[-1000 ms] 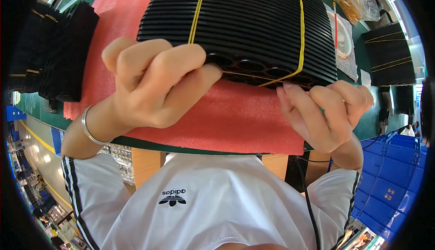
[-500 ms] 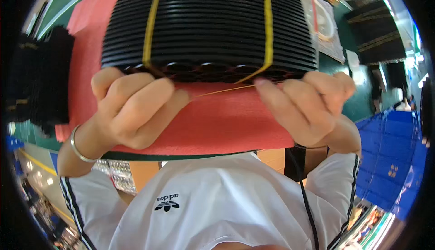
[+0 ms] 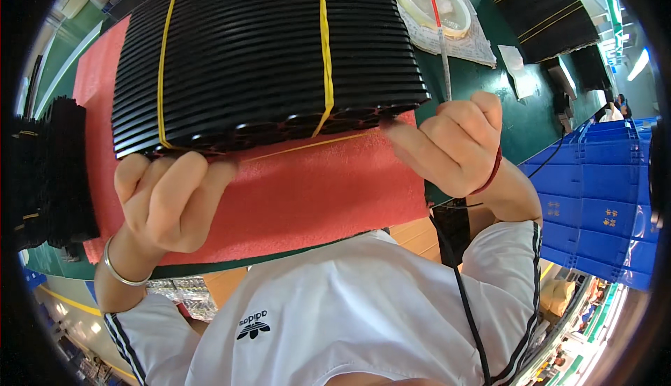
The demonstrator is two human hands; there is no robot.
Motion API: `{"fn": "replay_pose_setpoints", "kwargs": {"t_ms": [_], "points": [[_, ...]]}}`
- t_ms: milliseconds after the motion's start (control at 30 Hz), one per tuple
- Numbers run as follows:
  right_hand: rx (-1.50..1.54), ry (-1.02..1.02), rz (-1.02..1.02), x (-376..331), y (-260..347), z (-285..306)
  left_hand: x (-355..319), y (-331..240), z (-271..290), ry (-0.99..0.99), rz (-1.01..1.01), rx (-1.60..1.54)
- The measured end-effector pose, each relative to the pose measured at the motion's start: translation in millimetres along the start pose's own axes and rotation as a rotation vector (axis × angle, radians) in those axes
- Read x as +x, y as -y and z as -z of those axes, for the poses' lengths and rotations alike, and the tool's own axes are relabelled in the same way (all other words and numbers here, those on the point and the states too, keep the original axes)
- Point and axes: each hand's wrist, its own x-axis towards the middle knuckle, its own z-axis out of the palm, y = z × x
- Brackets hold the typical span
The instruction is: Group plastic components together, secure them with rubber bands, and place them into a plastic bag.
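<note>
A broad bundle of black tubes [image 3: 244, 57], laid side by side with their ends toward me, is bound by two yellow rubber bands [image 3: 325, 43]. Along its near edge a thin yellow rubber band [image 3: 300, 146] is pulled out between my hands. My left hand [image 3: 168, 197] is closed on one end of it at the bundle's near left corner; its fingertips are blurred. At the near right corner my right hand [image 3: 451, 145] pinches the other end. Whether this band also runs under the bundle is hidden.
Under the bundle lies a red foam mat [image 3: 300, 211] on a green table [image 3: 500, 117]. Black pieces [image 3: 59, 176] are stacked at the left. A whitish ring [image 3: 458, 26] lies on paper at the back right, near another banded black bundle [image 3: 545, 19]. Blue bins [image 3: 594, 197] stand at the right.
The stretch of rubber band between my fingers has grown longer, as my hands have drawn apart. My view has shifted, so the bundle appears farther left and slightly turned.
</note>
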Motion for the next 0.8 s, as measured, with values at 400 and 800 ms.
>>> {"fn": "replay_pose_setpoints", "kwargs": {"t_ms": [400, 800], "points": [[0.17, 0.005, -0.022, -1, -7, -8, -2, 2, -1, -0.018, -0.009, -0.036], [0.359, -0.081, -0.134, 2, -3, -9, -26, 55, 40, -0.144, 0.118, -0.075]]}}
